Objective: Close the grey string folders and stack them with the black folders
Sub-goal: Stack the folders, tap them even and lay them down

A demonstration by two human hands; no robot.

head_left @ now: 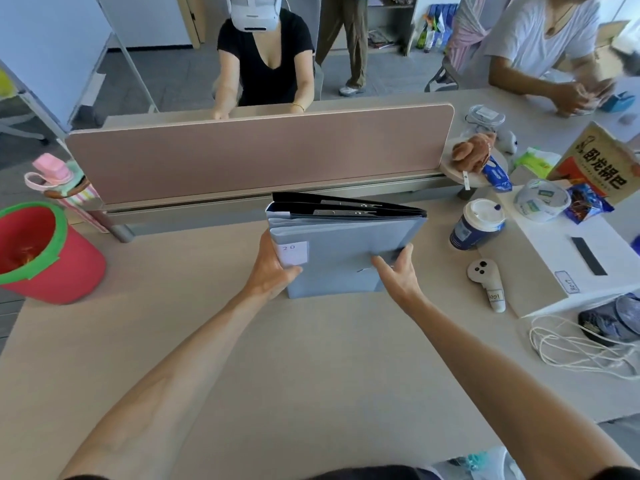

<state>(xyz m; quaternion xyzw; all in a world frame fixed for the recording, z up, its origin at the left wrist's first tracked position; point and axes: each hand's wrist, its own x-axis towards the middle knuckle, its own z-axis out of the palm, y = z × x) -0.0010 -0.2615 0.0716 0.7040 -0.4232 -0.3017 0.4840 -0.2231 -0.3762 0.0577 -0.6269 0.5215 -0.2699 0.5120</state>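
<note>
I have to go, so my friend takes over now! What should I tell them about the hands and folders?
Left hand: holds the left edge of the top grey folder.
Right hand: holds its near right part.
Folders: the grey ones lie on the black folders, in one pile mid-table.
Done: stacking looks finished.
Left: check that the strings are tied (cannot tell from here), square up the pile, let go.

Matt grey folders (346,251), metal-clipped black folders (346,206), smooth wood-look table (277,358).
</note>
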